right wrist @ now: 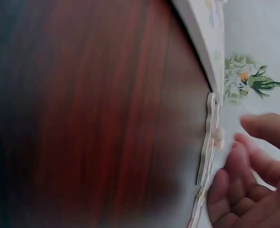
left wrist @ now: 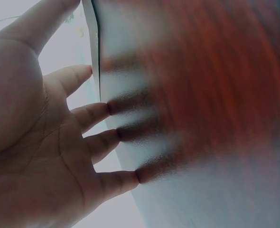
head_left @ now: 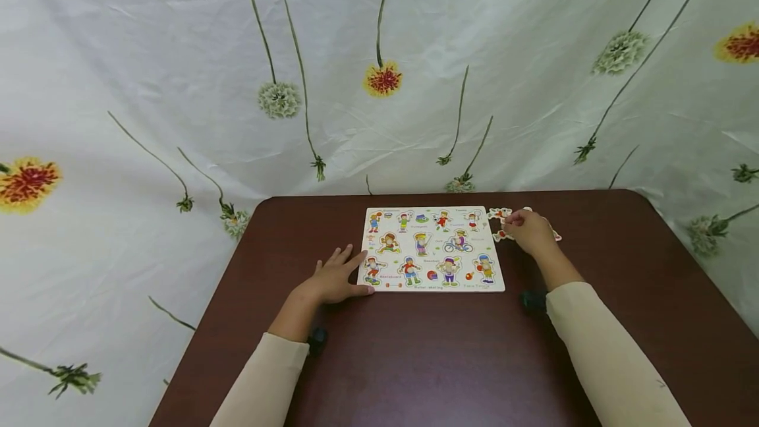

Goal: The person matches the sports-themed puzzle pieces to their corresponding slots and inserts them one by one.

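At left, see the left hand (head_left: 335, 279) spread, fingers apart and gripping nothing, fingertips down on the table (head_left: 415, 354) with thumb and forefinger at the left edge of the board (head_left: 406, 234); best used that way, as a light stop against sliding. In the middle, find the board lying flat, printed side up, bearing colourful figures (head_left: 409, 271). Just right of it, note the right hand (head_left: 534, 234) above the pieces (head_left: 500, 213), well apart from the left hand, thumb and forefinger parted in the right wrist view, with nothing plainly held. Seemingly reaching for a piece: aim for the small knob (right wrist: 219, 136) standing up there, pinch it squarely, and lift straight up to avoid dragging neighbours, bunched together and partly hidden by the hand. For edges, allow at left for a fair margin of table beyond the left hand. In the middle, mind the narrow strip between board and far table edge, with the cloth (head_left: 433, 31) behind; favour the broad near side for wide moves. At right, beware the pieces close beside the board's right edge, probably easy to nudge; come in from above, using the table farther right for elbow room.
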Demonstrator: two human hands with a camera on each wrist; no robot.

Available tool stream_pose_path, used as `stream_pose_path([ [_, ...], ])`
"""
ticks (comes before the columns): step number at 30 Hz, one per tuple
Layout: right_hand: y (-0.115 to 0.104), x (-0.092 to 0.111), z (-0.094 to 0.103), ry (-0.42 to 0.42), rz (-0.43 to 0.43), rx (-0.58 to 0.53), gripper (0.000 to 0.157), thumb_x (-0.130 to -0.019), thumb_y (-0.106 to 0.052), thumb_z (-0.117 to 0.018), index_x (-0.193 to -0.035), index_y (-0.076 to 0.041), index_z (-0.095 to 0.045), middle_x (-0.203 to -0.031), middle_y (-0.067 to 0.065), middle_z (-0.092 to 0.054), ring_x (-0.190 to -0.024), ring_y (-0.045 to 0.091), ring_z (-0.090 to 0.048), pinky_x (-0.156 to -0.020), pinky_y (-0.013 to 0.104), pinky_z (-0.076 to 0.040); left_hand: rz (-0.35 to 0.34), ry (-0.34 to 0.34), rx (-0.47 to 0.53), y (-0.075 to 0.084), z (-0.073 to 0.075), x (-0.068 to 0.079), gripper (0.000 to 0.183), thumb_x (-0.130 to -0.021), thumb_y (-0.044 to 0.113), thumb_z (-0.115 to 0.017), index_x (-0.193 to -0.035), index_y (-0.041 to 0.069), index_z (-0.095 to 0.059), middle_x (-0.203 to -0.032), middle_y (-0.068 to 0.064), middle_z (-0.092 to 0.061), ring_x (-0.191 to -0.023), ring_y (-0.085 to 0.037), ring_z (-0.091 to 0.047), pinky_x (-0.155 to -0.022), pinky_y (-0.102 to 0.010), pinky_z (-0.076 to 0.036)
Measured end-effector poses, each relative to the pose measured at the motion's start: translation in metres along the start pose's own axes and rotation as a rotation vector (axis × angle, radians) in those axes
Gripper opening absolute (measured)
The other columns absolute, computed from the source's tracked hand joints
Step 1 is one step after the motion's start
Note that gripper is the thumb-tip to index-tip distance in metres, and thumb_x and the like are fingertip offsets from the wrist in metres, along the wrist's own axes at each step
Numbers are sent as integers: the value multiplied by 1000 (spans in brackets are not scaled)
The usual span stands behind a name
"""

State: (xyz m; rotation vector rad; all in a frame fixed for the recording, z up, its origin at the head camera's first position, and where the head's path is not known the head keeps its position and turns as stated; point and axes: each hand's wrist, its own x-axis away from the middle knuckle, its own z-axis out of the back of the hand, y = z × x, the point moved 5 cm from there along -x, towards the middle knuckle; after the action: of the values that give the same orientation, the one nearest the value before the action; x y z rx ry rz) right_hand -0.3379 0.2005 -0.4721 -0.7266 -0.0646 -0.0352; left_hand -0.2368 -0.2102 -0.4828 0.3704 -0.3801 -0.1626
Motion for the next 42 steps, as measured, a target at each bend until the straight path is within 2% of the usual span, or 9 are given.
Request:
stream_pose_path([
  [4,3,-3,-6,-121,11,66,34,-100,-30,-61,-113,2,-61,-108,20,-64,-93,33,-60,-76,42,-48,0,-1,7,0,0,0,89,-92,56,-68,-163,26,-24,-172,-14,-9,-159,-40,-4,-121,-72,-4],
  [8,4,-3,-6,-146,-10,97,34,-99,-31,-63,-110,1,-60,-102,17,-64,-88,30,-59,-73,39,-47,-4,-2,0,0,-1,0,89,-92,56,-67,-163,26,-24,-171,-15,-9,-159,-40,-5,-121,-72,-5],
  [13,3,-7,-7,-126,-18,132,27,-98,-28,-64,-99,-1,-61,-85,11,-63,-76,24,-58,-65,34,-45,0,-6,4,0,0,1,89,-92,56,-67,-163,26,-23,-172,-14,-8,-159,-39,-4,-121,-72,-4],
  [16,2,-9,-8,-110,-17,149,24,-98,-26,-65,-93,-2,-61,-82,10,-61,-74,24,-55,-63,33,-43,1,-6,8,0,0,1,88,-92,55,-68,-163,26,-24,-172,-14,-8,-159,-39,-4,-121,-72,-4],
  [29,-2,-5,-6,-81,-1,128,23,-100,-26,-61,-96,-3,-60,-88,12,-62,-76,25,-54,-64,33,-42,-1,-6,-8,0,-1,1,89,-92,57,-67,-163,27,-23,-172,-14,-8,-159,-39,-4,-121,-71,-4],
  [36,-15,-4,-8,-60,38,104,21,-101,-26,-61,-101,-5,-60,-96,16,-64,-76,26,-56,-64,35,-43,-3,-8,-2,-1,0,1,88,-92,56,-67,-163,26,-23,-172,-14,-8,-159,-40,-4,-121,-72,-5],
  [42,-30,-7,-16,-66,78,72,19,-101,-23,-61,-107,-5,-61,-102,16,-64,-85,28,-59,-70,36,-46,-6,-3,-10,-1,-1,0,88,-92,57,-67,-163,26,-24,-171,-15,-9,-159,-40,-5,-120,-72,-6],
])
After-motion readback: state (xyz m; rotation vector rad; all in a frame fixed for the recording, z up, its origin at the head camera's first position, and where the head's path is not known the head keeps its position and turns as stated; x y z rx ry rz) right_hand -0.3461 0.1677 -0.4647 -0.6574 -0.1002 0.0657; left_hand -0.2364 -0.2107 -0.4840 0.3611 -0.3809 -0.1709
